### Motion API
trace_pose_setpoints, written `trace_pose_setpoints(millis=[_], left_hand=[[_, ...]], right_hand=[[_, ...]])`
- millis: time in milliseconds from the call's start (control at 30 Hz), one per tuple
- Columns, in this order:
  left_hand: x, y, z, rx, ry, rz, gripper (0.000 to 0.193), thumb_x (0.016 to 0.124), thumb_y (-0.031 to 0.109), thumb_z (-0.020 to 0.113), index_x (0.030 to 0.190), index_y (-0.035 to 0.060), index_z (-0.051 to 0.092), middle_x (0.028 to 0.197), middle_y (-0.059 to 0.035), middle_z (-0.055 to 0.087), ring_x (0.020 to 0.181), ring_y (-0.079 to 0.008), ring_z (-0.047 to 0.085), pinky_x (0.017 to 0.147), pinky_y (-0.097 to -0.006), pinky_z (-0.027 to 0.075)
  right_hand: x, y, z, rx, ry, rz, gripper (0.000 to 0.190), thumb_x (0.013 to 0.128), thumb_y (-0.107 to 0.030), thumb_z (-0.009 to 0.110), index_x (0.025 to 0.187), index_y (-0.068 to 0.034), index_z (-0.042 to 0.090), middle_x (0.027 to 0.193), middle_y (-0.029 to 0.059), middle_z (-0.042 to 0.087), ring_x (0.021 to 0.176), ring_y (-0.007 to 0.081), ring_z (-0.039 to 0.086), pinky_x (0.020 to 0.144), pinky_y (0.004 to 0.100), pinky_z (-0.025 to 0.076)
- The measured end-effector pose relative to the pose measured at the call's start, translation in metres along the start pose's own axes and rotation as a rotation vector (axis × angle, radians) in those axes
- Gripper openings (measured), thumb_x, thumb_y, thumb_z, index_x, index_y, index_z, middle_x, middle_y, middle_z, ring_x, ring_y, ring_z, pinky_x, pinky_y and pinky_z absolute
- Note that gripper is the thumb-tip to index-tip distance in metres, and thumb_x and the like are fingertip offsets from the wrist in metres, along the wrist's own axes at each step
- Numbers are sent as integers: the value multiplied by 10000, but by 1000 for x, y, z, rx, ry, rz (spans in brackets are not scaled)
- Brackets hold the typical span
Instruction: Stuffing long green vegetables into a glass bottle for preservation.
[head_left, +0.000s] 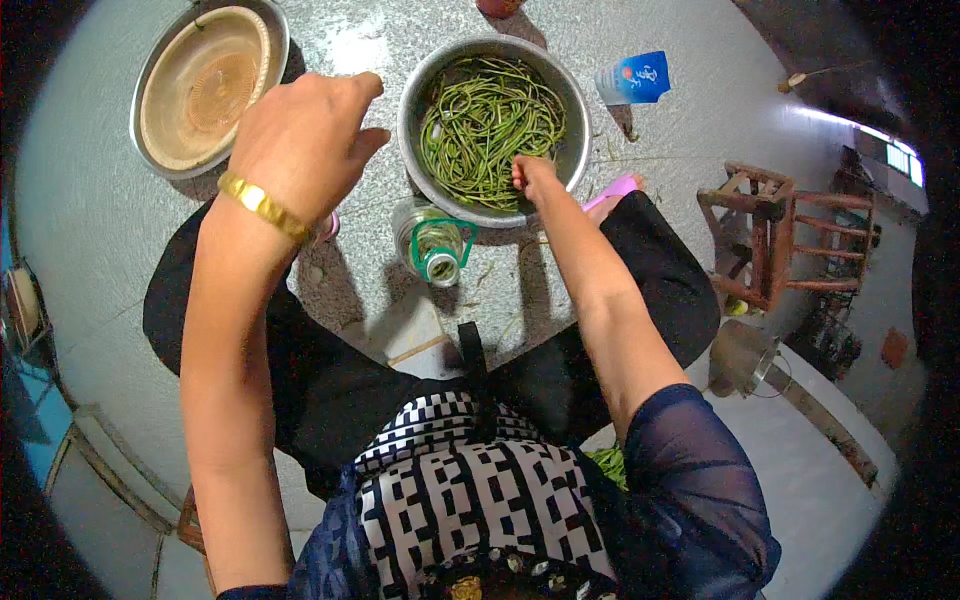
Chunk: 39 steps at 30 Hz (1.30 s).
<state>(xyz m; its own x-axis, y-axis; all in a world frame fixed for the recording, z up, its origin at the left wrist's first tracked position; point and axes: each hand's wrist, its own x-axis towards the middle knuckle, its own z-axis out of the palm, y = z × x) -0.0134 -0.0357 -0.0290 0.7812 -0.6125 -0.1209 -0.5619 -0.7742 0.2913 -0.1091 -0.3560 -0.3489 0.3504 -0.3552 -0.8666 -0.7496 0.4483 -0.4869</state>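
A round metal basin (409, 142) on the speckled floor holds a tangle of long green beans (491, 127). Over the basin's near right part is my right hand (534, 178), its fingers curled at the beans; whether it grips any is unclear. My left hand (311, 139), with a gold bracelet at the wrist, is raised to the left of the basin, thumb and fingers apart and nothing between them. Between my knees, close to the basin, stands a clear plastic bottle (441, 244) with a green handle and an uncapped mouth, green pieces inside.
A beige plastic basin (169, 135) sits inside a metal one at the upper left. Right of the beans is a blue and white pouch (641, 77) bearing writing. Wooden stools (757, 240) and a metal pot (739, 356) are at the right. Scraps lie around the bottle.
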Motion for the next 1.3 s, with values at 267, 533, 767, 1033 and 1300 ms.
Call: trace_pose_setpoints(millis=[267,533,767,1033,1300], left_hand=[[13,12,0,-98,14,44,262,735,190,630,950,55,568,762,-148,605,744,-331,585,627,-436,458],[5,12,-10,-32,26,7,311,749,231,638,1019,89,574,805,-134,618,753,-298,599,650,-408,460],[4,16,-16,0,-41,-34,322,759,276,621,1017,84,603,796,-155,641,788,-309,621,699,-404,487],[17,32,25,-381,-20,272,290,744,312,633,895,66,657,773,-116,652,675,-238,630,654,-342,497],[26,56,53,-1067,-378,60,464,847,493,503,948,66,653,750,-20,626,592,-95,539,533,-226,431]], right_hand=[[25,8,24,-321,224,-138,197,763,-83,590,626,-58,450,533,42,497,406,130,446,367,284,335],[-60,-30,12,-206,66,-211,147,762,-127,587,658,-58,509,562,26,513,440,108,469,366,257,334],[-169,-70,-16,-67,-91,-222,97,791,-142,579,741,-59,572,576,-4,508,445,79,444,361,209,336],[-292,-94,-11,106,-406,-393,142,830,-189,585,876,-54,582,643,-16,534,499,65,490,419,181,374],[-350,-65,13,-188,-462,-816,151,864,-200,569,892,-54,590,691,-20,546,553,47,479,495,169,352]])
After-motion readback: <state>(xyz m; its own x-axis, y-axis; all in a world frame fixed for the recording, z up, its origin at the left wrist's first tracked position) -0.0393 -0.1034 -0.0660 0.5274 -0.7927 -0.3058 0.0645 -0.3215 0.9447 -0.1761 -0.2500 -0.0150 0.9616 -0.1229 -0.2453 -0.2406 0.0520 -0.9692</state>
